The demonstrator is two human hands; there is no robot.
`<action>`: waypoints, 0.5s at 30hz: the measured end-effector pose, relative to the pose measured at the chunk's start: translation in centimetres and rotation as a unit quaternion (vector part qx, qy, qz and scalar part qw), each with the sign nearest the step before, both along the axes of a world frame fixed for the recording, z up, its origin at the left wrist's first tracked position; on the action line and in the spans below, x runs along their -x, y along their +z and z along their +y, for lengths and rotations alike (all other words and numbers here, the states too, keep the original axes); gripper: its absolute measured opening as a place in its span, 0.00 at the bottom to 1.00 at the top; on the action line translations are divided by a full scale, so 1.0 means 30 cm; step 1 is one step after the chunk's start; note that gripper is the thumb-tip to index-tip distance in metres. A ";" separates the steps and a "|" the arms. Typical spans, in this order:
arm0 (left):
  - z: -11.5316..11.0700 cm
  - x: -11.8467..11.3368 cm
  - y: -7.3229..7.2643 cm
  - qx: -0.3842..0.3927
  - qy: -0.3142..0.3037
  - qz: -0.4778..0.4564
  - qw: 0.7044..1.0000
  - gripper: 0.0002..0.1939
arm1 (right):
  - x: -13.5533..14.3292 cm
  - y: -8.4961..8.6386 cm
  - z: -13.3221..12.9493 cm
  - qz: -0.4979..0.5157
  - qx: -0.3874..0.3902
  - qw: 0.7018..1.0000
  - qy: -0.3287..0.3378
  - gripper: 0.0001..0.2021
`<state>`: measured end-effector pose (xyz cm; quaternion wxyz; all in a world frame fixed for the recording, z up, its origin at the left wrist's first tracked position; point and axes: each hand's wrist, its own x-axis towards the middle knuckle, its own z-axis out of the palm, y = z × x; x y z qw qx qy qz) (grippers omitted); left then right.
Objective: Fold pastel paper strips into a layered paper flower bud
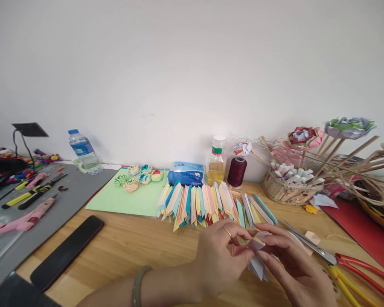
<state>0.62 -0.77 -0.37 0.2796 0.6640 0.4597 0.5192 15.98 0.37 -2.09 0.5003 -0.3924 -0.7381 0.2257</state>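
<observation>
Between my two hands is a small folded piece of pale lilac paper (258, 268), with a bit of yellow at its top. My left hand (219, 258), wearing a ring and a bracelet, pinches its left side between thumb and fingers. On the other side, the thumb and fingers of my right hand (294, 264) close on the same paper. Part of the paper is hidden by my fingertips. Just beyond my hands lies a bundle of folded paper strips (192, 204) in several colours. Scissors (326, 254) with red and yellow handles lie right of my right hand.
A black phone (67, 251) lies at left, near a grey mat (73, 187) with a pink glue gun (25, 219). Small paper flowers (144, 175) rest on green paper (115, 202). Along the wall stand a water bottle (84, 151), tissues (186, 174), thread (237, 172) and a basket (284, 192).
</observation>
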 end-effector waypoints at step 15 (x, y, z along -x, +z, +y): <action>0.002 0.016 0.007 -0.219 0.009 0.096 0.971 0.03 | -0.023 0.010 -0.006 -0.090 -0.111 0.990 -0.003 0.06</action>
